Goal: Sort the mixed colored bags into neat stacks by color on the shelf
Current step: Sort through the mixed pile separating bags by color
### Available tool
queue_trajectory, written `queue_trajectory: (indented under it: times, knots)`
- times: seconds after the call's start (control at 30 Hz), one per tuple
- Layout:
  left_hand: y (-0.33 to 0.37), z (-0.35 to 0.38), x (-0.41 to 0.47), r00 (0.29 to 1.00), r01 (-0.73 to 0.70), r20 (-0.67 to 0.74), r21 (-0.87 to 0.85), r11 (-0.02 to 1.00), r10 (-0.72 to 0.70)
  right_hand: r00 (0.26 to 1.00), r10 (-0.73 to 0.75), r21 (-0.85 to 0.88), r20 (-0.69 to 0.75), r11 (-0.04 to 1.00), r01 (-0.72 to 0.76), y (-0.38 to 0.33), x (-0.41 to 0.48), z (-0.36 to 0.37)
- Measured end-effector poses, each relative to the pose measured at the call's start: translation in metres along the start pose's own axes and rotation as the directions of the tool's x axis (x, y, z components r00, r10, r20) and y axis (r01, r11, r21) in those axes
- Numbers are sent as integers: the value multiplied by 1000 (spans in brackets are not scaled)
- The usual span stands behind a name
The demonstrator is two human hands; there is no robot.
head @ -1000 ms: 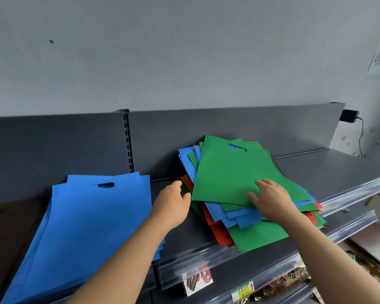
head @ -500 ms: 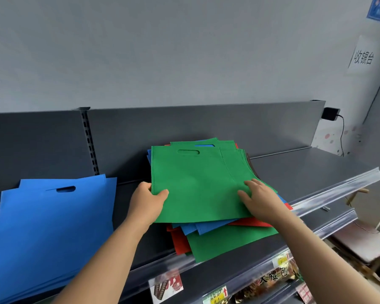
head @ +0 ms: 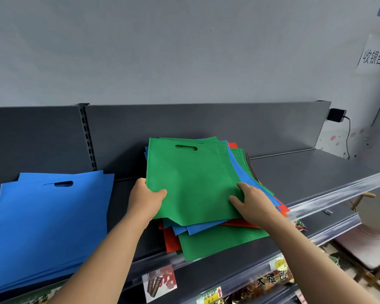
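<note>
Head view: left hand (head: 145, 199) pinches the flat, felt-like green bag (head: 191, 183); right hand (head: 251, 204) presses it, fingers (head: 240, 185) relaxed.

One wide-angle head-worn camera faces forward and slightly down at the shelf (head: 305, 170), seemingly from arm's reach. The left hand (head: 145, 198) and right hand (head: 253, 201) sit mid-frame, their arms running up from the bottom edge.

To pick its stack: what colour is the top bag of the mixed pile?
Green bag; head view.
</note>
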State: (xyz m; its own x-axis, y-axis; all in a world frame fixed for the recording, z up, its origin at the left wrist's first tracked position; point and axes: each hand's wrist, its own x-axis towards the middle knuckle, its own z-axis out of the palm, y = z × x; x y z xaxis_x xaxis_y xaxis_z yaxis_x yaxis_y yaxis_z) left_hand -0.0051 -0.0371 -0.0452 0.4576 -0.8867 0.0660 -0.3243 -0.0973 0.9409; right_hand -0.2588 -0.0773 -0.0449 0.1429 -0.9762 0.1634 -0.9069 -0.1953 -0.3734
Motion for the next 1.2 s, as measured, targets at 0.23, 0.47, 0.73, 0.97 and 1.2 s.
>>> queue_trajectory:
  times: [0.23, 0.47, 0.73, 0.97, 1.2]
  knots:
    - [-2, -2, 7, 998, 60, -6, 64, 996, -60, 998, -54, 67, -7, 996, 55, -2, 1, -4]
    - [-4, -6, 0, 999, 32, 15, 103, 994, -33, 1000, 10, 174, -8, 985, -8, -10, 3, -4]
    - [-3, -15, -14, 996, -65, -56, 151, 986, 74, 994, 2, 317, -111, 948, 34, -23, 4, -3]
    - [-6, -44, -28, 974, -122, -173, 129, 984, 144, 976, -87, 343, -199, 927, 153, -50, 0, 2]
    - [-24, -97, -42, 962, -74, -251, 146, 986, 109, 959, -206, 321, -195, 910, 261, -102, -10, 20]
